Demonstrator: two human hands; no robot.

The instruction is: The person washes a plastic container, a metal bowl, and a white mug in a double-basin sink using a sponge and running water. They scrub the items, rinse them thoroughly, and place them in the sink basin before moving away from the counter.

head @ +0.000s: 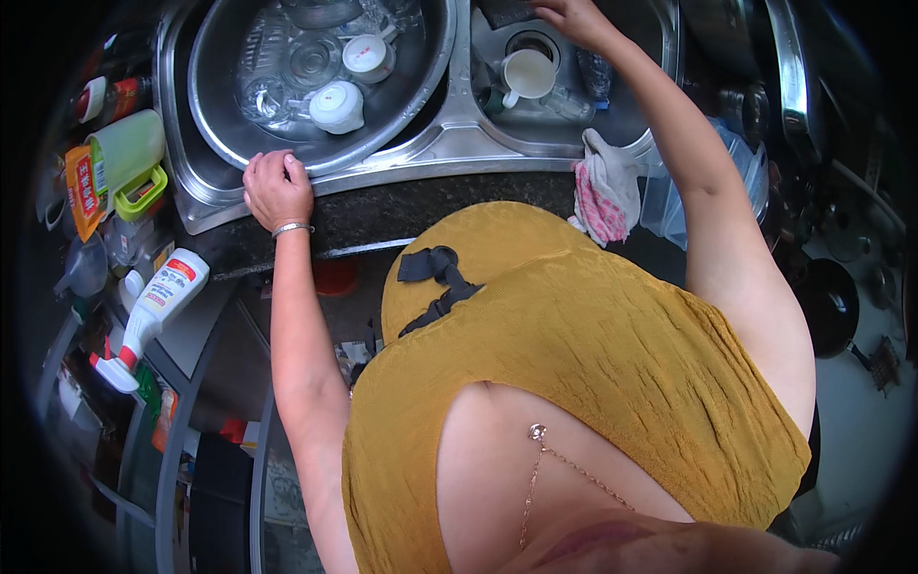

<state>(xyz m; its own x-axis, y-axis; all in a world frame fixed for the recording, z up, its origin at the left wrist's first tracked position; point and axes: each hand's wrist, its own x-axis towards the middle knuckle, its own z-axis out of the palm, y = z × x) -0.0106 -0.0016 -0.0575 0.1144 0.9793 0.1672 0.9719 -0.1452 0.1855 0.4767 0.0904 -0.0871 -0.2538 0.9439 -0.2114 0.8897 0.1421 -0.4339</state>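
Note:
My left hand (pixel 276 188) rests with curled fingers at the near rim of a large metal basin (pixel 208 125), over the sink's front edge. Its fingertips are hidden, so its grip is unclear. Inside the basin are a white cup (pixel 337 107), a second white cup (pixel 368 57) and clear glassware (pixel 312 59). My right hand (pixel 570 18) reaches over the right sink bowl and is partly cut off by the top edge. Its fingers are close to a dark flat item (pixel 505 13). Below it, a white mug (pixel 529 73) stands beside the drain, with a clear glass (pixel 570 104) nearby.
A pink and white cloth (pixel 606 186) hangs over the sink's front edge. Clear plastic containers (pixel 670 197) are to its right. On the left are a white spray bottle (pixel 161 301), a green holder (pixel 129 158), an orange packet (pixel 84 190) and a dark bottle (pixel 118 99).

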